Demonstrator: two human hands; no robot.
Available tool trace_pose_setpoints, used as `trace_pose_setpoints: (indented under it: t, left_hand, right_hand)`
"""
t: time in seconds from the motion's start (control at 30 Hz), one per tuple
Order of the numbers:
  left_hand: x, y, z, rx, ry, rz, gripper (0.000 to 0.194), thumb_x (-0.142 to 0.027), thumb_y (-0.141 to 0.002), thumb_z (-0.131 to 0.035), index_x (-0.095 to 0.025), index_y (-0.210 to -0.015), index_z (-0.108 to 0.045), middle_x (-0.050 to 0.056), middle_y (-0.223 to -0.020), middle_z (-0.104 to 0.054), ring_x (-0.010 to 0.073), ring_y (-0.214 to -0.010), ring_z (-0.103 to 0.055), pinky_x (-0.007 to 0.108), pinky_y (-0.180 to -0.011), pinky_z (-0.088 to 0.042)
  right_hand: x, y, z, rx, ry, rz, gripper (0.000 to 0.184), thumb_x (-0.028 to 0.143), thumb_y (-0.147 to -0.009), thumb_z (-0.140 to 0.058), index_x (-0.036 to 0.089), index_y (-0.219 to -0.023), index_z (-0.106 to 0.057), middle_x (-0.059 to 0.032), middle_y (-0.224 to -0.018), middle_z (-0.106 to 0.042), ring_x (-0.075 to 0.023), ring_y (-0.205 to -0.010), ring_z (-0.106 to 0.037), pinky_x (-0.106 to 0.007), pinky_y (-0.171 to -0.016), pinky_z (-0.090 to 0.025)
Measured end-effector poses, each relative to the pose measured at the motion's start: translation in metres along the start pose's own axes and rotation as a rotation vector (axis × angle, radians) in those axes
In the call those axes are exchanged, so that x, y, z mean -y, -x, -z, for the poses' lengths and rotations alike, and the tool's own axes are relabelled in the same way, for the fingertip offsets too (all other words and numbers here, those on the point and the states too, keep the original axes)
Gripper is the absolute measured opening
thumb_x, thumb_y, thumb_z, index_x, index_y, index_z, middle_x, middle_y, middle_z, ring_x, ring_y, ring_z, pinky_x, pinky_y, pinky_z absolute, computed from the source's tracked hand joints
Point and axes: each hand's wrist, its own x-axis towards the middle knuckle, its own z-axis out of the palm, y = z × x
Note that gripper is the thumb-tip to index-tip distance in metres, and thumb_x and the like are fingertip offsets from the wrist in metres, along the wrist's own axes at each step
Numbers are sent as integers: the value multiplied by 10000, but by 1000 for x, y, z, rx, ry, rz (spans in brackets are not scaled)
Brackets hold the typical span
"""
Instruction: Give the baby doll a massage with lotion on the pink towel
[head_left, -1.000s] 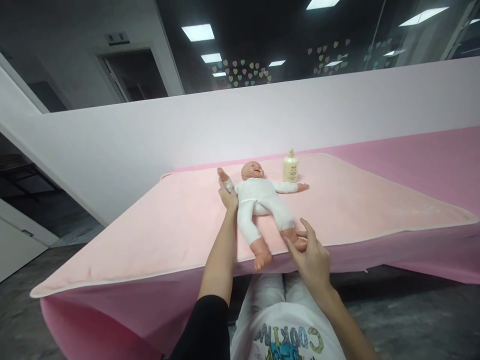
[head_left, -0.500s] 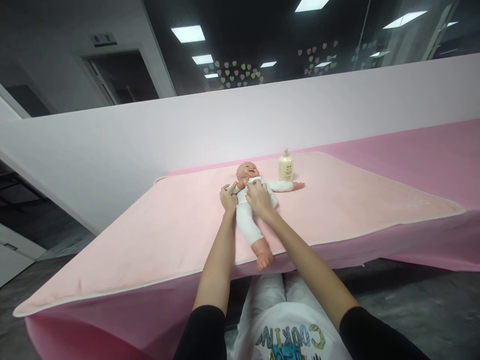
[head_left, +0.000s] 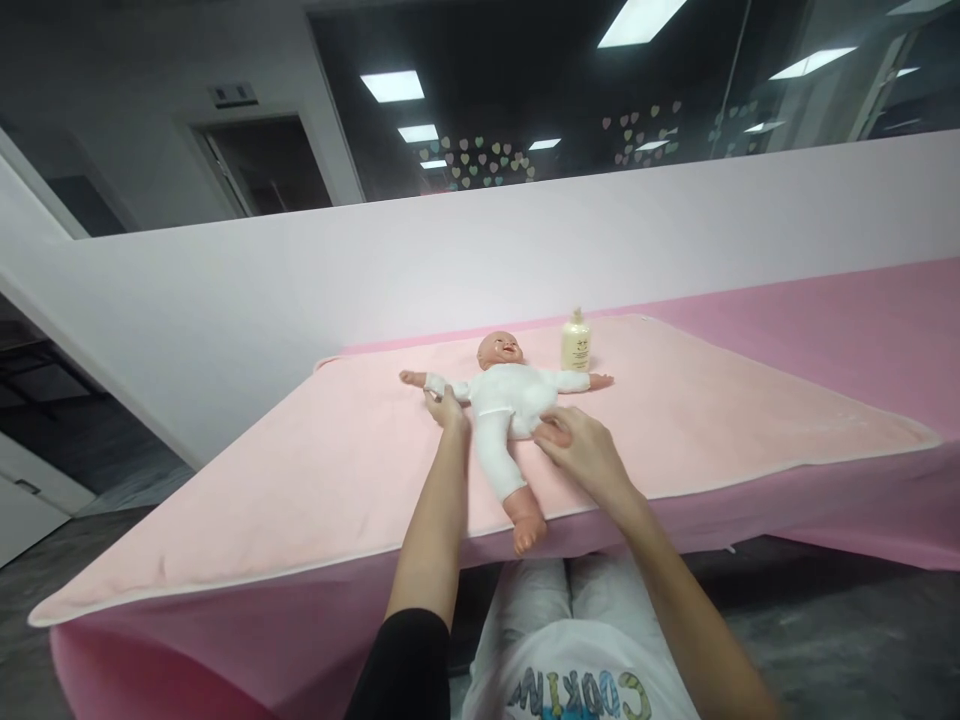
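A baby doll (head_left: 517, 392) in a white outfit lies on its back on the pink mat (head_left: 360, 450), head toward the wall and both arms spread sideways. My left hand (head_left: 448, 408) is closed around the doll's arm on the left, near its wrist. At the doll's lower right side, my right hand (head_left: 583, 450) grips its bent leg by the foot (head_left: 553, 432), which the fingers partly cover. The other leg (head_left: 501, 455) stretches toward me, its bare foot at the mat's front edge.
A pale yellow pump bottle (head_left: 576, 342) stands upright beyond the doll's right-hand arm. A low white wall (head_left: 480, 255) with dark glass above it runs behind the table. Pink cloth (head_left: 262, 620) hangs down from the table's front.
The doll's left-side arm has gone from folded over its chest to stretched outward, my left hand on it. My right hand has moved from the chest down to the bent leg's foot.
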Motion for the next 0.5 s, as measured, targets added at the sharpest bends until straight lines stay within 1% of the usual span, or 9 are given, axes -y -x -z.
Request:
trace_pose_setpoints:
  t: [0.07,0.1,0.17,0.27,0.3,0.33,0.43,0.5]
  left_hand:
    - [-1,-3,1,-57,111,132,664,-247,-831,-521,-222,-1452,-287,77,-1314,-574,161,-1087,-638,261,-878,-527]
    - [-2,-3,1,-70,160,168,668,-246,-824,-535,-228,-1447,-294,72,-1324,-567,158,-1105,-630,253,-888,-523]
    - [-4,-2,1,-70,199,166,669,-245,-810,-561,-241,-1435,-323,64,-1313,-577,161,-1108,-629,255,-894,-520]
    - [-9,4,2,-79,173,149,683,-257,-783,-604,-264,-1424,-368,61,-1246,-620,182,-1058,-652,280,-895,-518]
    - [-11,7,2,-81,154,148,690,-264,-779,-614,-264,-1425,-374,66,-1227,-630,190,-1049,-655,290,-898,-516]
    - [-13,9,3,-82,130,146,696,-272,-777,-620,-263,-1428,-376,72,-1211,-637,200,-1045,-656,303,-903,-512]
    - [-19,15,6,-56,55,127,709,-290,-778,-624,-247,-1439,-370,92,-1193,-645,225,-1062,-646,336,-933,-490]
    - [-20,17,7,-32,25,109,708,-297,-786,-614,-232,-1444,-361,100,-1203,-642,226,-1074,-640,338,-948,-478]
  right_hand:
    - [-11,26,7,-1,-19,-40,213,323,-835,-538,229,-994,-644,-36,-979,-657,-198,-884,-620,-297,-762,-451]
    - [-18,37,7,1,-29,-67,217,332,-834,-530,227,-981,-651,-43,-979,-657,-198,-855,-624,-303,-753,-458]
    - [-32,55,3,6,-91,-105,245,360,-824,-535,220,-984,-658,-56,-981,-654,-197,-815,-632,-311,-735,-477]
    - [-53,70,-7,-70,-261,-154,299,407,-807,-571,213,-1017,-657,-76,-1025,-651,-224,-931,-629,-336,-802,-505]
    - [-60,72,-10,-100,-340,-185,323,428,-796,-586,207,-1021,-655,-85,-1044,-650,-233,-961,-624,-340,-795,-521]
    - [-67,73,-12,-125,-426,-226,357,452,-782,-602,197,-1027,-652,-94,-1058,-650,-242,-971,-623,-338,-756,-542]
    - [-80,76,-14,-146,-656,-359,487,522,-725,-652,167,-1058,-635,-124,-1083,-643,-273,-967,-625,-303,-541,-566]
    - [-83,78,-15,-153,-727,-396,536,535,-692,-684,160,-1071,-630,-135,-1102,-638,-291,-996,-617,-287,-479,-565]
